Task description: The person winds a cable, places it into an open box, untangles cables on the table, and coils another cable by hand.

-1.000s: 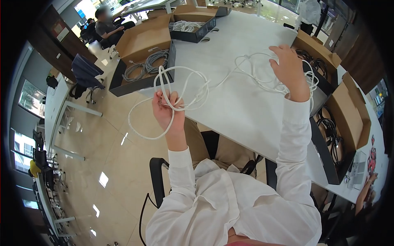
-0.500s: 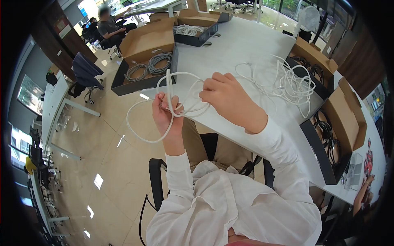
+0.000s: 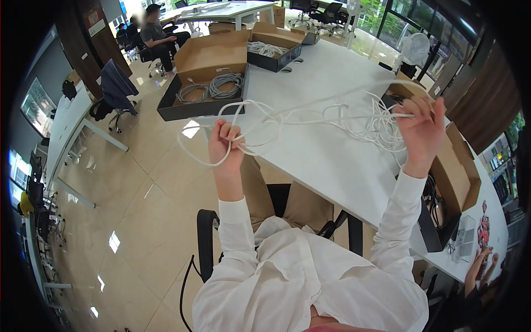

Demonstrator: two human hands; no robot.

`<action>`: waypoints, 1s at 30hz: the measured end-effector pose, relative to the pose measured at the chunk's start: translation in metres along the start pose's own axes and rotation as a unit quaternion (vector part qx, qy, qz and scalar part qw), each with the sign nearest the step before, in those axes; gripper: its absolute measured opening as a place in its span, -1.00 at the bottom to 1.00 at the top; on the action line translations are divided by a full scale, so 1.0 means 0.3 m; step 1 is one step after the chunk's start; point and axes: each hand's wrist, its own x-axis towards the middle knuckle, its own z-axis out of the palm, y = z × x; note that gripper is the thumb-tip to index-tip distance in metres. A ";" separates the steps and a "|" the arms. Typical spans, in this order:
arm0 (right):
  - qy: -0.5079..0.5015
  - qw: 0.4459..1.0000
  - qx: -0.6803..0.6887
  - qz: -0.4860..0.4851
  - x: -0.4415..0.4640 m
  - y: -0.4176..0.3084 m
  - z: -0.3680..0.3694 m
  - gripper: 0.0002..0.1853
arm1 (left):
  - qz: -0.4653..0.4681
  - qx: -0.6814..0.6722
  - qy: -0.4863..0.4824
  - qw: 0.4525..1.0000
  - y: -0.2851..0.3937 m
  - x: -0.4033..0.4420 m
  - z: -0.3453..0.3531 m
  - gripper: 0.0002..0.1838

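My left hand is closed on loose loops of a white cable just off the table's near edge. Over the table's right side, my right hand pinches a strand of white cable, which stretches leftward to the loops at my left hand. Another blurred strand arcs above it toward the right hand. Between the hands and beyond, a tangled pile of white cable lies on the white table, partly behind the right hand.
An open box of grey cables and another of white cable stand at the back left. On the right are boxes with black cables. A seated person is at far left; another person's hands show at lower right.
My right hand went from the pile to the loops by my left hand, then swung back right with a strand, now stretched between the hands. The view has shifted slightly.
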 end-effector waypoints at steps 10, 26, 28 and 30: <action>0.294 0.815 -0.481 -0.130 -0.456 0.041 -0.017 -0.70 | -0.078 -0.006 -0.012 0.997 -0.104 -0.042 0.018 -0.75; 0.088 0.549 -0.817 -0.153 -0.553 0.448 0.224 -0.69 | -0.068 0.254 -0.080 0.961 -0.157 -0.251 0.252 -0.81; 0.104 0.567 -0.813 -0.082 -0.535 0.500 0.182 -0.71 | -0.090 0.245 -0.085 0.962 -0.168 -0.240 0.243 -0.82; 0.162 0.595 -0.783 0.087 -0.521 0.522 0.164 -0.76 | -0.105 0.237 -0.078 0.963 -0.167 -0.226 0.226 -0.82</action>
